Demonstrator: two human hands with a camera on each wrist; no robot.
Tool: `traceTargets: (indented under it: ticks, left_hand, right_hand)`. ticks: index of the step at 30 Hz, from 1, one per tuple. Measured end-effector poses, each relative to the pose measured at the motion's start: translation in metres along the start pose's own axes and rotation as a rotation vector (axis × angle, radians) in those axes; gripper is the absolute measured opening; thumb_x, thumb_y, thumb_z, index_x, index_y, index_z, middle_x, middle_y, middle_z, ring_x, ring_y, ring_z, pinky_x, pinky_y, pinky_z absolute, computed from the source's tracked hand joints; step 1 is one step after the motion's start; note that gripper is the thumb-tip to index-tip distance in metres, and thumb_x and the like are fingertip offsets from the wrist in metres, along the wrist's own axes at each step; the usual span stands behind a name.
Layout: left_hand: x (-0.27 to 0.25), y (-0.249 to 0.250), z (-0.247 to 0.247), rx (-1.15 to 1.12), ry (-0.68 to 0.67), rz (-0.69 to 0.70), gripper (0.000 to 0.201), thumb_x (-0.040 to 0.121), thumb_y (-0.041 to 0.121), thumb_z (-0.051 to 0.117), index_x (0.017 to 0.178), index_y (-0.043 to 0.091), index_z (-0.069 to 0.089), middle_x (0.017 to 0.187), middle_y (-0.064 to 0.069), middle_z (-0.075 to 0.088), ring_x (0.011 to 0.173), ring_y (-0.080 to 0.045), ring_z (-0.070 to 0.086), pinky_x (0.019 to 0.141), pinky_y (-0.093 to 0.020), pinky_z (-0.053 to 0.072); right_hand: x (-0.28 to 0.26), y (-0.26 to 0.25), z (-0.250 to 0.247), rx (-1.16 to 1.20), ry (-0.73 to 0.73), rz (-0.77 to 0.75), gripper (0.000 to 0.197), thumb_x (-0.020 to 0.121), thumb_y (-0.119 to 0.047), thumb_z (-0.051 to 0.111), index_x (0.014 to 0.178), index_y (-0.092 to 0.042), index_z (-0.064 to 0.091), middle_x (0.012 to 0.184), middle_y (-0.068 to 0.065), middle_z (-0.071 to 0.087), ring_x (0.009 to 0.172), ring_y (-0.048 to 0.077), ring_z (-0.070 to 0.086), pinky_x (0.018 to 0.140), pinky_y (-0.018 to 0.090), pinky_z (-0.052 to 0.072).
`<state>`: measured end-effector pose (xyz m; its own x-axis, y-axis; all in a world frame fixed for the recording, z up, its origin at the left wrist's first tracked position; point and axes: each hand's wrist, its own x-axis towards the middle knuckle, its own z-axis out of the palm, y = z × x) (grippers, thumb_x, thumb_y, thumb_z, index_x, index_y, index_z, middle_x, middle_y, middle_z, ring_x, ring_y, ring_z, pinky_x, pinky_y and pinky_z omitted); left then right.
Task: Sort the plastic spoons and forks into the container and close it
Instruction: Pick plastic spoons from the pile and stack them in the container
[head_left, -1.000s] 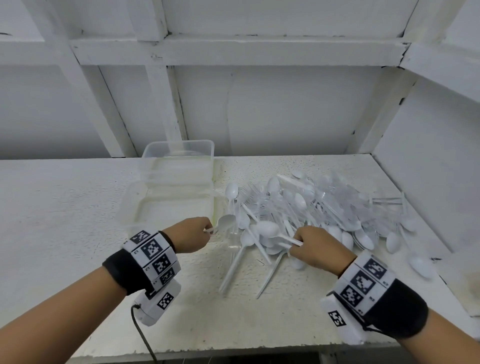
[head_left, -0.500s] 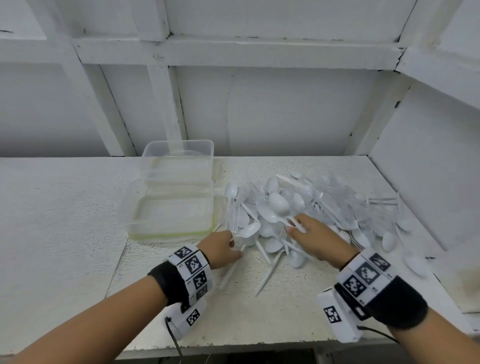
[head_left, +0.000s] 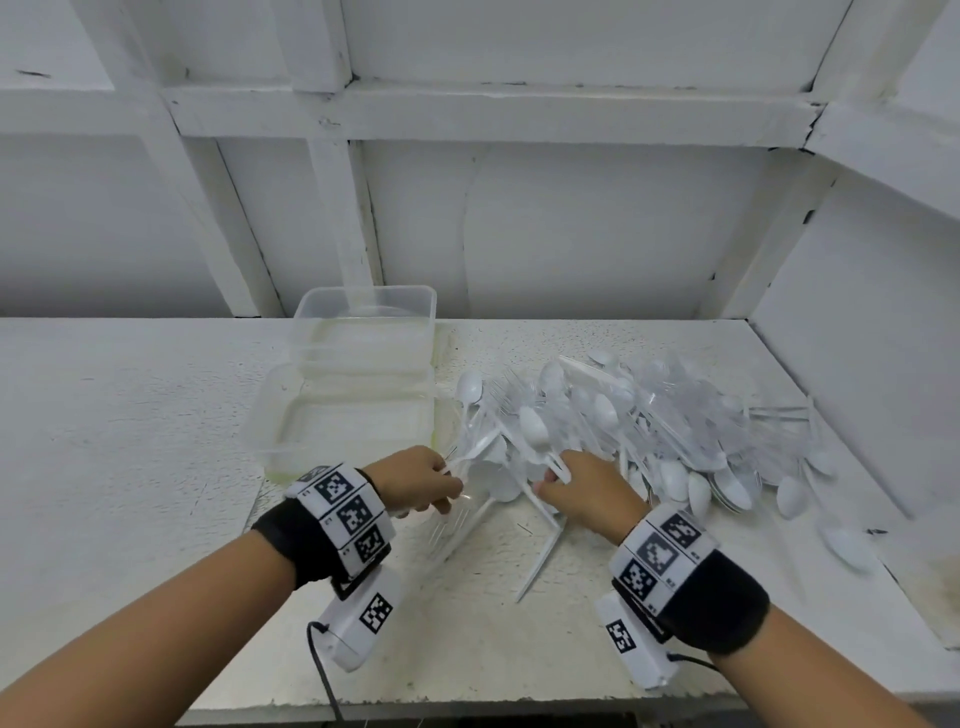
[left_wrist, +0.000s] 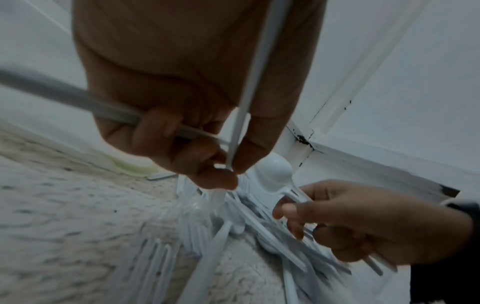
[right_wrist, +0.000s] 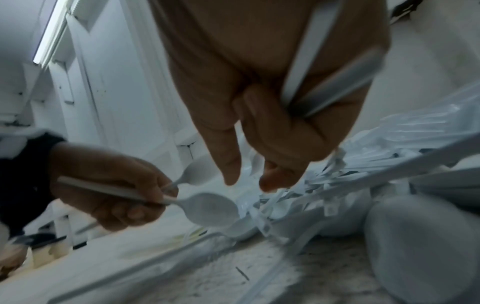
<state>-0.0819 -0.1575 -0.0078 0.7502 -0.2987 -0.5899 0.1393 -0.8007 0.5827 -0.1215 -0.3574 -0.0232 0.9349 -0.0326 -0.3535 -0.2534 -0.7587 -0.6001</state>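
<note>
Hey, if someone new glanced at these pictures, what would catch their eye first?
Probably the big heap of white plastic spoons and forks sprawled over the right half of the white table. Next, the two hands at its near edge: the left hand and the right hand each grip spoon handles. The clear container stands open at the heap's left, no cutlery visible inside.

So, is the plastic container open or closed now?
Open: the container has no lid on top, and the lid lies flat on the table in front of it.

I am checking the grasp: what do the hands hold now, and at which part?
Both hold white plastic spoons by the handles: left hand two, right hand at least two.
</note>
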Motion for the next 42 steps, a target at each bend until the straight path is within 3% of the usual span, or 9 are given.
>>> traceTargets:
  ticks: [4, 8, 10, 16, 22, 27, 30, 34, 42]
  left_hand:
    - [-0.008, -0.003, -0.007, -0.074, -0.004, 0.012, 0.007, 0.091, 0.01, 0.046, 0.086, 0.012, 0.049, 0.063, 0.0, 0.061, 0.049, -0.011, 0.038, 0.041, -0.019, 0.025]
    - [-0.011, -0.008, -0.012, -0.01, -0.016, 0.041, 0.012, 0.096, 0.014, 0.043, 0.086, 0.012, 0.051, 0.067, 0.002, 0.061, 0.051, -0.009, 0.041, 0.043, -0.017, 0.029]
    - [-0.013, -0.011, -0.013, -0.004, -0.022, 0.045, 0.01, 0.097, 0.015, 0.041, 0.092, 0.012, 0.048, 0.071, 0.003, 0.061, 0.055, -0.009, 0.044, 0.045, -0.017, 0.031]
    - [-0.016, -0.015, -0.011, -0.031, -0.031, 0.033, 0.006, 0.097, 0.014, 0.033, 0.096, 0.015, 0.039, 0.076, 0.001, 0.06, 0.058, -0.012, 0.049, 0.048, -0.02, 0.038]
    - [-0.01, -0.01, -0.003, -0.037, 0.05, 0.049, 0.008, 0.097, 0.021, 0.036, 0.098, 0.016, 0.042, 0.071, 0.001, 0.052, 0.055, -0.012, 0.037, 0.047, -0.019, 0.03]
    - [0.006, -0.001, 0.019, 0.261, 0.152, 0.152, 0.018, 0.094, 0.032, 0.047, 0.083, 0.018, 0.047, 0.074, 0.007, 0.046, 0.071, -0.013, 0.044, 0.054, -0.019, 0.031]
    - [0.013, 0.001, 0.03, 0.385, 0.11, 0.159, 0.022, 0.089, 0.039, 0.056, 0.088, 0.017, 0.052, 0.081, 0.005, 0.051, 0.077, -0.012, 0.048, 0.057, -0.019, 0.033]
    - [0.018, 0.005, 0.037, 0.48, 0.094, 0.148, 0.014, 0.09, 0.03, 0.055, 0.089, 0.016, 0.052, 0.089, -0.001, 0.054, 0.08, -0.016, 0.049, 0.061, -0.022, 0.035]
    - [0.006, 0.009, 0.017, 0.061, 0.134, 0.208, 0.022, 0.088, 0.016, 0.056, 0.07, 0.017, 0.044, 0.064, 0.004, 0.046, 0.053, -0.008, 0.037, 0.047, -0.016, 0.029]
  right_hand:
    - [0.007, -0.004, 0.014, -0.123, -0.028, 0.014, 0.033, 0.081, -0.035, 0.066, 0.066, -0.02, 0.042, 0.064, -0.006, 0.047, 0.059, 0.009, 0.045, 0.053, 0.021, 0.033]
    - [0.011, -0.006, 0.02, -0.278, -0.013, 0.007, 0.019, 0.086, -0.02, 0.057, 0.073, -0.014, 0.045, 0.066, -0.004, 0.044, 0.07, 0.017, 0.051, 0.05, 0.019, 0.031]
    - [0.01, -0.008, 0.019, -0.3, -0.022, 0.011, 0.024, 0.087, -0.017, 0.054, 0.068, -0.014, 0.041, 0.065, -0.003, 0.042, 0.062, 0.014, 0.047, 0.048, 0.019, 0.029]
    - [0.003, -0.01, -0.005, -0.091, -0.115, 0.048, 0.02, 0.087, -0.019, 0.051, 0.068, -0.014, 0.049, 0.066, -0.001, 0.054, 0.059, 0.014, 0.049, 0.05, 0.02, 0.035]
    - [-0.019, 0.003, -0.044, 0.031, -0.112, 0.092, 0.029, 0.094, -0.025, 0.044, 0.099, -0.003, 0.061, 0.064, 0.0, 0.048, 0.047, 0.011, 0.034, 0.041, 0.018, 0.026]
    - [-0.03, 0.02, -0.055, 0.081, -0.048, 0.021, 0.02, 0.099, -0.028, 0.041, 0.09, -0.016, 0.053, 0.064, -0.005, 0.047, 0.051, 0.006, 0.04, 0.048, 0.017, 0.029]
    - [-0.035, 0.029, -0.05, 0.179, -0.094, 0.044, 0.019, 0.101, -0.02, 0.034, 0.089, -0.015, 0.047, 0.067, -0.001, 0.052, 0.056, 0.01, 0.046, 0.049, 0.02, 0.037]
    - [-0.038, 0.033, -0.041, 0.307, -0.111, 0.051, 0.016, 0.101, -0.016, 0.03, 0.092, -0.015, 0.043, 0.068, 0.0, 0.05, 0.05, 0.01, 0.044, 0.05, 0.022, 0.038]
    - [-0.039, 0.023, -0.032, 0.631, -0.038, 0.052, 0.014, 0.095, -0.001, 0.035, 0.091, -0.007, 0.046, 0.072, 0.007, 0.051, 0.053, 0.015, 0.045, 0.047, 0.025, 0.041]
